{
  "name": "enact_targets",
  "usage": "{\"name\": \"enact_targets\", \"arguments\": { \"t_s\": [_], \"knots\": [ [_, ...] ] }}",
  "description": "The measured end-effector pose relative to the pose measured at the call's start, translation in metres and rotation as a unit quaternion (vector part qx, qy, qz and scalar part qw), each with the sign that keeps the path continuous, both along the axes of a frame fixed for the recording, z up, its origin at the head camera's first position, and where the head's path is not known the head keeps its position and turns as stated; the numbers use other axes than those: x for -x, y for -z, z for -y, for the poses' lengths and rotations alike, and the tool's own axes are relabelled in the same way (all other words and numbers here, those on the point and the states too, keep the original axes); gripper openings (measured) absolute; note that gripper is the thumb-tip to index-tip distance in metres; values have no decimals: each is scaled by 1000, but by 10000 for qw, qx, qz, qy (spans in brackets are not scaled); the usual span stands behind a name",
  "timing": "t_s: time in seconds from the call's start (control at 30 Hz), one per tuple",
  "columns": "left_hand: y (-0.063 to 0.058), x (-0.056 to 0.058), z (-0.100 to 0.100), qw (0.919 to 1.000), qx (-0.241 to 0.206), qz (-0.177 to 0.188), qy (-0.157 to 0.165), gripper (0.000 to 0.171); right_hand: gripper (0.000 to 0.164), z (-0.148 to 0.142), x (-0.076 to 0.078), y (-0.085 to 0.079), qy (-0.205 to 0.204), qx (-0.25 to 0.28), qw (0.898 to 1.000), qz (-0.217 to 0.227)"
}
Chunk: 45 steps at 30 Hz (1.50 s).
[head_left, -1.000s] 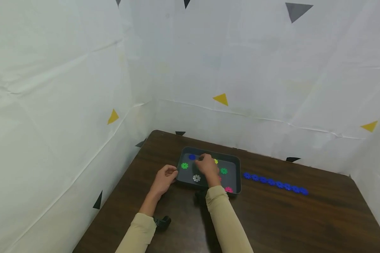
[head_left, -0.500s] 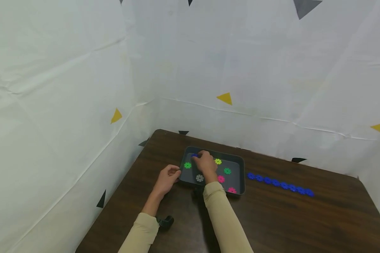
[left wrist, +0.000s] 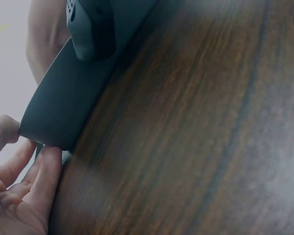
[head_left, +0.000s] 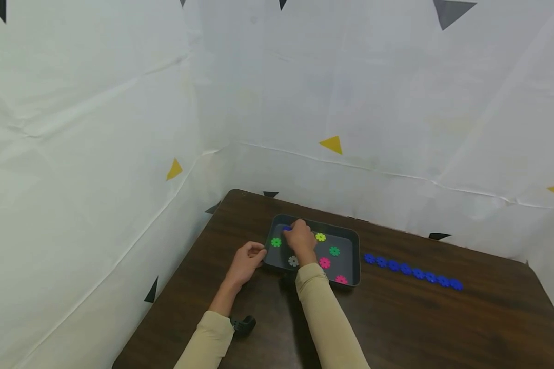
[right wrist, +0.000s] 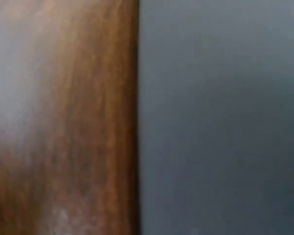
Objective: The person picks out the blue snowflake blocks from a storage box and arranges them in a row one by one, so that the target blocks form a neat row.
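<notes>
A dark grey tray [head_left: 357, 264] holds several flower-shaped plastic discs. My left hand [head_left: 243, 264] is at its left front corner; in the left wrist view the thumb [left wrist: 5, 129] is on the rim and the fingers are against the outer wall, gripping the tray. Inside the tray, my right hand [head_left: 301, 240] has its curled fingertips right at a blue flower disc [head_left: 286, 227], which they partly cover; I cannot tell whether they pinch it. A light green disc [head_left: 276, 242], a grey one [head_left: 293, 261] and a yellow one [head_left: 320, 237] lie around that hand.
Farther right in the tray are a darker green disc [head_left: 334, 251] and two pink ones, one in the middle [head_left: 324, 263] and one in the front corner [head_left: 341, 279]. A row of blue flower discs [head_left: 406, 268] lies on the brown wooden table [head_left: 443, 328], right of the tray.
The right hand has shifted slightly left onto the blue disc, covering part of it. The left hand stays at the tray's corner. The whole head view has shifted a little.
</notes>
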<state>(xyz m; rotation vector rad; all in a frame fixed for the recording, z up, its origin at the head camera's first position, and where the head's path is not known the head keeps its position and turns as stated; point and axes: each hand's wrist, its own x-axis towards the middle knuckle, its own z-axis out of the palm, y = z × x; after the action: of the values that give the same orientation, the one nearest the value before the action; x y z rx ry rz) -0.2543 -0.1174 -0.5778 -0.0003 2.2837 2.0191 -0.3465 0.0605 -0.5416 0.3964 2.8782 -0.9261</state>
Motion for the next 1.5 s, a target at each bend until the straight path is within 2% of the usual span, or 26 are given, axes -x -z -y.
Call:
{"name": "enact_targets", "arguments": {
  "t_s": [0.43,0.67,0.97,1.07,1.17,1.5],
  "knots": [
    [3,4,4,9999,62,30,-122,30,30,1,-2,-3,-316,234,9990,-192],
    [3,4,3,9998,81,76,-158,30,21,0,-6,-2,-505,344,9969,-499],
    [1,4,2,9998,-2,-67,-189,30,24,-6,-7,-4,-443,759,9943,-605],
    [1,4,2,9998,-29,-94,-170,31,24,-9,-9,-2,-403,781,9937,-694],
    [7,6,3,9997,-6,-156,-180,30,21,-10,-12,-3,-333,823,9934,-733],
    [7,4,4,9997,25,-241,-79,32,16,-19,-22,-5,-292,958,9915,-835]
  ]
}}
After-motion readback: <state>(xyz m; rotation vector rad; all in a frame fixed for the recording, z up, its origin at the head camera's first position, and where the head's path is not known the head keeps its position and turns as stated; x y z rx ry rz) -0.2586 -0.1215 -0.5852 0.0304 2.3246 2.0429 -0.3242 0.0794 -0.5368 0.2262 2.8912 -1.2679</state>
